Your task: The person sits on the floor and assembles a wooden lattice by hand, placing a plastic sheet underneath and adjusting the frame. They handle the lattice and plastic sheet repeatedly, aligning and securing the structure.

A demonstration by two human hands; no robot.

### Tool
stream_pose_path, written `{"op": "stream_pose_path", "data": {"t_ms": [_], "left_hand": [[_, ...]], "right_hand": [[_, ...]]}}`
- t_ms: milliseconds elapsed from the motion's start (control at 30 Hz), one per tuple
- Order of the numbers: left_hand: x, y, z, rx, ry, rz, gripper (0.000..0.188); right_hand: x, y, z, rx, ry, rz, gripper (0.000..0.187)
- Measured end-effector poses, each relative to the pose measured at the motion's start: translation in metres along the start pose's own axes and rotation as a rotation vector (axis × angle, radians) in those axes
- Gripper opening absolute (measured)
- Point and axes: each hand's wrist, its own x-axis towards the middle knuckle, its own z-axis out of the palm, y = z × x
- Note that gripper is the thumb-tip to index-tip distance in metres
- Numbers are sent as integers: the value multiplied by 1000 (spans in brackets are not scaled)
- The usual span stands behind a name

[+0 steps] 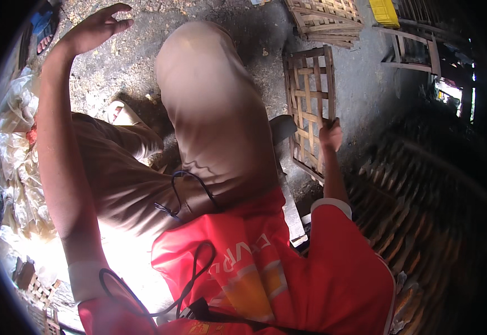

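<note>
Well, I have the tray (330, 84) just left of the right hand (331, 137), long axis running forward, rail apparently gripped. The left hand (95, 32), farther off, curls loosely open.

A rectangular wooden lattice tray (310, 116) has pale crossing slats inside a darker frame. It stretches lengthwise away, over grey floor (360, 84).

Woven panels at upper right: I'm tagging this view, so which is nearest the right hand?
The lower, dark-railed panel with open gaps: the right hand is at its right side. The other panel, woven tighter, is farther, at the upper edge.
</note>
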Motion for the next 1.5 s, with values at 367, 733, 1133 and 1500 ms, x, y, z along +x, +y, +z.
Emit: {"op": "stream_pose_path", "data": {"t_ms": [367,733,1133,1500], "left_hand": [[-8,8,3,52,-50,-18,61],[-7,14,3,31,-56,-9,61],[-3,38,7,-2,78,-17,69],[30,69,35,-626,220,116,86]], "right_hand": [[29,27,-53,132,102,-111,39],[47,31,18,129,60,-81,34],[33,-22,-105,895,11,-337,17],[43,-143,-192,1081,-53,-474,29]]}}
